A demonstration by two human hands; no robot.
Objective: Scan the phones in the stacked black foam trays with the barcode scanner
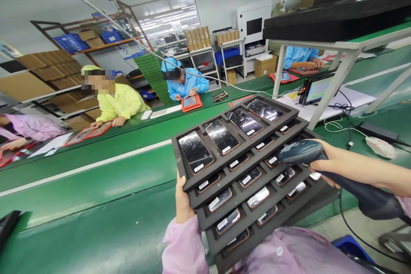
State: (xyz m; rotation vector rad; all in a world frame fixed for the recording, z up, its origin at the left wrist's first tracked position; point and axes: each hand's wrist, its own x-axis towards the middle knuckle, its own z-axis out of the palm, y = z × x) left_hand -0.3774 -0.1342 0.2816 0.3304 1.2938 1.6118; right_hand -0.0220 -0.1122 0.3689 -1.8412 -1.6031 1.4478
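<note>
My left hand [183,200] grips the near-left edge of a fanned stack of black foam trays [189,183]. Each tray holds a row of phones [221,136] with small white labels, and the lower trays show only their front strips. My right hand [340,166] holds a dark handheld barcode scanner [300,152], its head over the right side of the stack and its cable running off to the right. Pink sleeves cover both of my arms.
A green conveyor belt [96,180] runs across in front of me. Beyond it, people in yellow, blue and pink coats sit with red-cased tablets. At right, a white frame table [340,58] carries black trays, with a monitor [317,89] and cables beneath. Shelves of cardboard boxes line the back wall.
</note>
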